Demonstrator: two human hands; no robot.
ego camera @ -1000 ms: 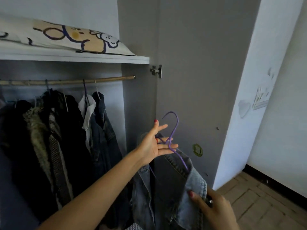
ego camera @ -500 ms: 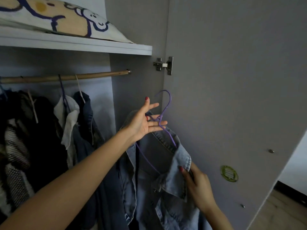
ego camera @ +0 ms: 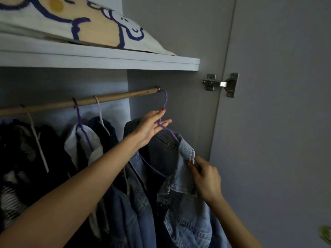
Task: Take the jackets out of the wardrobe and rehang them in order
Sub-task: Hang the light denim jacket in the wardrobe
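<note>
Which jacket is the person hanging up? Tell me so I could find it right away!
Find the wooden rod under the shelf and follow it to its right end. The jacket hangs lowest there on a purple hanger, whose neck the left hand holds while the right hand pinches the collar. It is light blue denim; the clothes to its left are darker, grey or black.

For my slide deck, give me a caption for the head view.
Left hand lifts purple hanger to rail; right hand pinches denim jacket collar.

Bare forearms, no sleeves — red-painted nails on left hand (ego camera: 149, 127), right hand (ego camera: 206, 179).
</note>
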